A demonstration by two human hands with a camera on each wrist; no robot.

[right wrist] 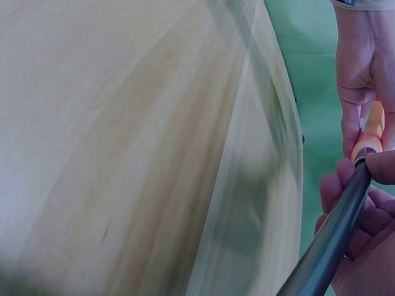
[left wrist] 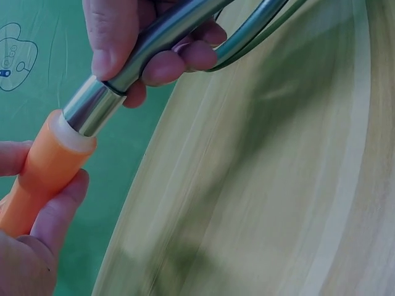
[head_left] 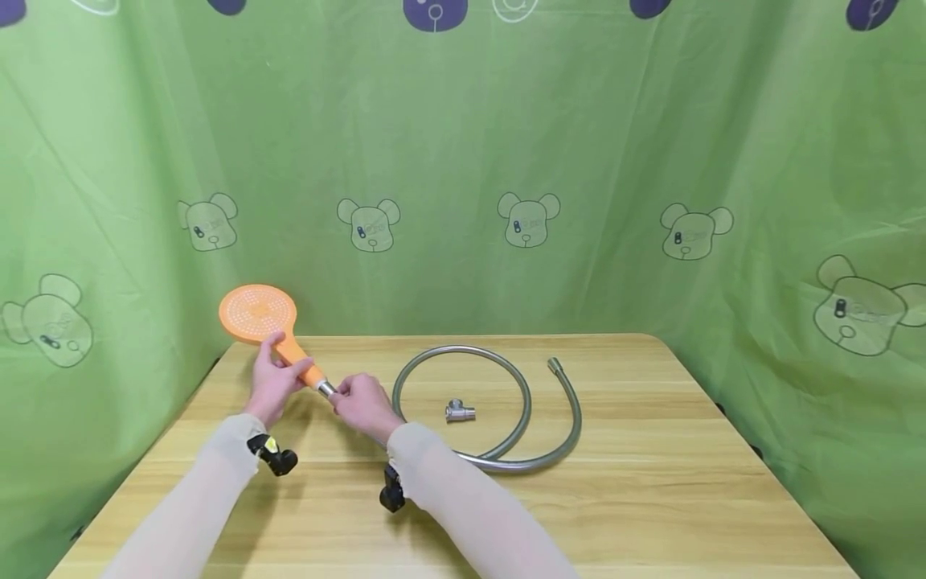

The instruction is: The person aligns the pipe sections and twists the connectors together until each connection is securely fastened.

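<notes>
An orange shower head (head_left: 258,312) with a round, dotted face is tilted above the table's far left corner. My left hand (head_left: 273,384) grips its handle, thumb and fingers on either side. Against the handle's pale end sits the silver connector (left wrist: 94,106) of a grey shower hose (left wrist: 163,46). My right hand (head_left: 367,404) pinches the hose just behind that connector, as the left wrist view shows. How far the connector is screwed on cannot be told. Both hands also appear in the right wrist view, with the hose (right wrist: 330,240) running toward the camera.
The hose's remaining length loops over the wooden table (head_left: 651,482), its free end fitting (head_left: 555,366) lying at the right. Inside the loop lies a small chrome tee fitting (head_left: 459,411). Green curtains (head_left: 448,273) with bear prints enclose the table's back and sides.
</notes>
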